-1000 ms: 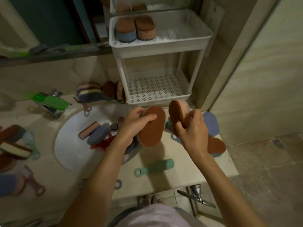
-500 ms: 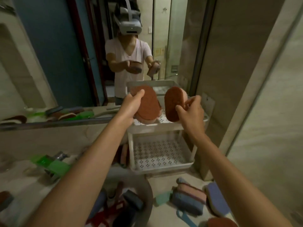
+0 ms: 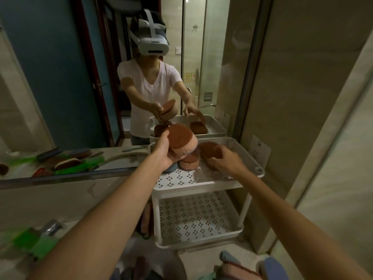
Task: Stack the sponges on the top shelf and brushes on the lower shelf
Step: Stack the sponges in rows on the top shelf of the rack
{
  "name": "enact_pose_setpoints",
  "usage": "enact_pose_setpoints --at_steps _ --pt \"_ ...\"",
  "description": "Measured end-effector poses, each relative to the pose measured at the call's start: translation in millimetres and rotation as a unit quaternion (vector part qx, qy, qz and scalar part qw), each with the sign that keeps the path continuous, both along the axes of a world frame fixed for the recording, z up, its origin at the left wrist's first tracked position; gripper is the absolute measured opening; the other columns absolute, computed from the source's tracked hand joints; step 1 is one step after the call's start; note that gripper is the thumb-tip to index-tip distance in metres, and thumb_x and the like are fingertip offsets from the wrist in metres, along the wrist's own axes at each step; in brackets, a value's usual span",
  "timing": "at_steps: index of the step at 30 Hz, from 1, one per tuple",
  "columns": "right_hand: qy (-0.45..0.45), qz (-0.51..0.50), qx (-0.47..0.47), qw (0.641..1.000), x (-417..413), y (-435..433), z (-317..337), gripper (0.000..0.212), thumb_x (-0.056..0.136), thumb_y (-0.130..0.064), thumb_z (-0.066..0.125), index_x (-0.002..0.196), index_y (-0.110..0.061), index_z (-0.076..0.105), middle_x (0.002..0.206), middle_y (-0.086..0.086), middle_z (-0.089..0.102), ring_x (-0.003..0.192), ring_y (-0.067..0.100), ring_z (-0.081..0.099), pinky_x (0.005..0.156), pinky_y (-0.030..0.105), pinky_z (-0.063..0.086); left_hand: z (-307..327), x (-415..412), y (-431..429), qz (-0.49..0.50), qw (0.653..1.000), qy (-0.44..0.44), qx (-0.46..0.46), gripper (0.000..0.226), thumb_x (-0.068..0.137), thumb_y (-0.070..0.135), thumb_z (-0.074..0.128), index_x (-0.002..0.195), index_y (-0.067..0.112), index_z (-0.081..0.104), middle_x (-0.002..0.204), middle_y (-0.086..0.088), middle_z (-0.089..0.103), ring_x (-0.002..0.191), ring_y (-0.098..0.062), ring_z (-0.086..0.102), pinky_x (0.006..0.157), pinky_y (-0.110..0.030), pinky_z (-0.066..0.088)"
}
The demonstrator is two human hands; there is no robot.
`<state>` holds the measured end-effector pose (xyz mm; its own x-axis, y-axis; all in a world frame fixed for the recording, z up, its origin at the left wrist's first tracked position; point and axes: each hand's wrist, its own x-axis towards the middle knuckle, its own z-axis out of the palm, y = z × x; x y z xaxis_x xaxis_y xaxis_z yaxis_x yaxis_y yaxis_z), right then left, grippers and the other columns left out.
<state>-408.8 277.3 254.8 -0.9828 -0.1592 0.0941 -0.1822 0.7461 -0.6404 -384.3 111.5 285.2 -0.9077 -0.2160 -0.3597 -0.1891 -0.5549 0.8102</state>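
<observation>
Tilted brown-topped pink sponge above top shelf, second sponge seemingly resting inside

A white two-tier rack is shown on a counter, against the far wall beside a mirror. On its perforated top shelf, a pink sponge and a blue sponge are set at the far left, with a brown-topped sponge just to their right. The lower shelf is likewise perforated. Further sponges are seen on the counter, near right.
</observation>
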Motion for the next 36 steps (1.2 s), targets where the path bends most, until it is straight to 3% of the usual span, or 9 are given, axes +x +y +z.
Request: enact_pose_setpoints --at_steps 14,18,20,24,28,30,31,33,36 --pt "0.016 0.09 0.044 0.995 -20 -1 -13 0.047 0.082 -0.032 0.067 0.123 -0.015 0.05 0.126 0.009 0.056 0.11 0.024 0.054 0.084 0.03 0.042 -12 -17 -15 0.0 0.999 -0.016 -0.03 0.042 0.097 0.04 0.039 0.13 0.016 0.047 0.129 -0.009 0.057 0.114 -0.024 0.054 0.082 -0.038 0.044" --pt "0.049 0.053 -0.088 0.994 -7 4 -8 0.05 0.082 -0.01 0.058 0.128 -0.016 0.038 0.122 0.008 0.051 0.102 0.019 0.051 0.084 0.031 0.045 -2 -20 -3 -0.031 0.997 0.014 -0.066 0.036 0.097 0.034 0.042 0.125 0.013 0.052 0.126 -0.01 0.06 0.112 -0.022 0.056 0.083 -0.033 0.045" --pt "0.085 0.066 -0.168 0.98 6 6 -5 0.052 0.08 -0.017 0.058 0.125 -0.018 0.032 0.122 0.002 0.043 0.105 0.013 0.044 0.085 0.029 0.039 3 -25 8 -0.038 0.995 0.028 -0.087 0.036 0.098 0.03 0.043 0.127 0.011 0.051 0.125 -0.01 0.06 0.118 -0.024 0.055 0.086 -0.033 0.044" --pt "0.157 0.11 -0.092 0.977 17 10 -11 0.05 0.081 -0.039 0.067 0.114 -0.023 0.033 0.115 -0.008 0.037 0.105 0.005 0.042 0.086 0.019 0.036 10 -37 35 -0.064 0.993 0.042 -0.089 0.04 0.097 0.026 0.046 0.131 0.006 0.048 0.128 -0.016 0.059 0.111 -0.025 0.059 0.083 -0.035 0.048" --pt "0.211 0.06 -0.1 0.97 5 18 -13 0.045 0.083 -0.032 0.066 0.114 -0.019 0.035 0.112 -0.001 0.048 0.1 0.016 0.054 0.078 0.025 0.045 11 -39 57 -0.132 0.986 0.061 -0.085 0.04 0.099 0.025 0.041 0.134 0.005 0.045 0.131 -0.018 0.056 0.111 -0.026 0.058 0.086 -0.037 0.047" --pt "0.194 0.033 -0.103 0.975 -4 23 -13 0.05 0.085 -0.026 0.062 0.125 -0.017 0.034 0.119 0.007 0.054 0.103 0.022 0.058 0.08 0.028 0.047 7 -44 59 -0.138 0.975 0.083 -0.15 0.042 0.099 0.031 0.036 0.136 0.009 0.037 0.132 -0.017 0.054 0.114 -0.027 0.057 0.087 -0.038 0.047" --pt "0.174 0.018 -0.104 0.979 -9 26 -13 0.053 0.087 -0.025 0.059 0.132 -0.018 0.031 0.124 0.009 0.054 0.105 0.025 0.059 0.083 0.03 0.048 3 -47 58 -0.129 0.958 0.095 -0.236 0.041 0.1 0.032 0.034 0.135 0.011 0.035 0.132 -0.015 0.053 0.117 -0.028 0.055 0.092 -0.039 0.045" --pt "0.13 0.008 -0.092 0.987 -17 30 -13 0.056 0.091 -0.031 0.053 0.14 -0.025 0.024 0.133 0.009 0.051 0.111 0.028 0.057 0.087 0.033 0.047 -9 -48 51 -0.124 0.869 0.133 -0.461 0.039 0.099 0.031 0.034 0.135 0.015 0.038 0.134 -0.012 0.052 0.123 -0.027 0.049 0.101 -0.038 0.039" --pt "0.091 0.02 -0.073 0.993 -28 31 -16 0.055 0.092 -0.047 0.045 0.141 -0.031 0.025 0.139 0.004 0.046 0.119 0.026 0.051 0.091 0.033 0.039 -38 -46 40 -0.245 0.645 0.123 -0.713 0.054 0.097 0.044 0.033 0.147 0.03 0.02 0.151 -0.008 0.031 0.141 -0.028 0.026 0.116 -0.045 0.02"
